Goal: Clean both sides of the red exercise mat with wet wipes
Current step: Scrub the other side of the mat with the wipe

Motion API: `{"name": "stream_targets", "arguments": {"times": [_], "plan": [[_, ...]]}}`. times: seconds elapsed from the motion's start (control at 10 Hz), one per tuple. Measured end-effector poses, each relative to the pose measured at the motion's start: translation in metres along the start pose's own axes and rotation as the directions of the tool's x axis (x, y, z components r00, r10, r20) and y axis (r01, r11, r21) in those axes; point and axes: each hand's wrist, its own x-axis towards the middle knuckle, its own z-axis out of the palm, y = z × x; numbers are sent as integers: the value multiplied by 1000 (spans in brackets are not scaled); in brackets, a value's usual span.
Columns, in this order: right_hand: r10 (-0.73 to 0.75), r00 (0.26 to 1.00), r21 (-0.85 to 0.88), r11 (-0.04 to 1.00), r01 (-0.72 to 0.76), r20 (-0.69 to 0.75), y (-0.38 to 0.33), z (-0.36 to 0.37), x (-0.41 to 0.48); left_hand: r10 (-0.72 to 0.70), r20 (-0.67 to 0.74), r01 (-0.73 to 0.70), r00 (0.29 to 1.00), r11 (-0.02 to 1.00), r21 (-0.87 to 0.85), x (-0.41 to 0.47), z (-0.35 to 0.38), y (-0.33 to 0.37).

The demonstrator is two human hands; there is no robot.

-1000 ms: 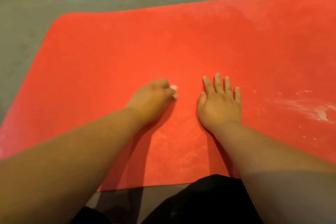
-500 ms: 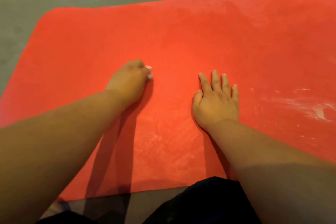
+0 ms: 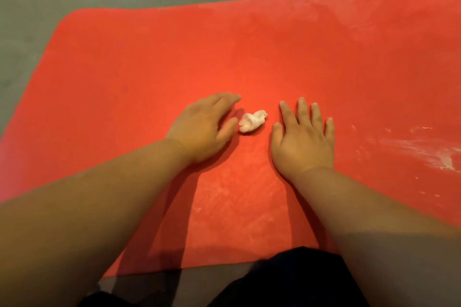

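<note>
**Warm light, hard shadows, soft detail**

The light is warm and moderately bright. It is strongest on the red mat (image 3: 149, 70) at centre and duller toward 9 and 12 o'clock. The left forearm (image 3: 99, 202) and right forearm (image 3: 361, 207) cast hard-edged shadows running toward 6 o'clock. Shade covers the right forearm at 5 o'clock. The fingers of the left hand (image 3: 202, 129) are motion-blurred. Wide-angle distortion bows the mat's edges.

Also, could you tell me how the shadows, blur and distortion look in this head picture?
Head view: both forearms cast hard, dark shadows on the red mat. Head view: the fingers of the left hand look motion-blurred, while the right hand and the white wipe are sharper. Head view: the mat's edges look slightly bowed, likely wide-angle distortion.
</note>
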Motion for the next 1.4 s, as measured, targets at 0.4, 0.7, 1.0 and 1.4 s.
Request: {"name": "stream_targets", "arguments": {"times": [0.4,0.7,1.0,1.4], "plan": [[-710,701,139,690,711,-62,-54,-6,5,-556,-68,557,829,808,193,-9,10,-46],[-233,951,175,947,269,-201,-32,-18,95,-561,-72,565,825,809,161,-8,9,-46],[-562,810,203,785,586,-166,-63,-2,60,-567,-73,571,820,807,150,-6,8,-46],[-641,765,231,736,636,-64,-94,-4,44,-569,-63,572,820,806,152,-3,7,-44]]}}
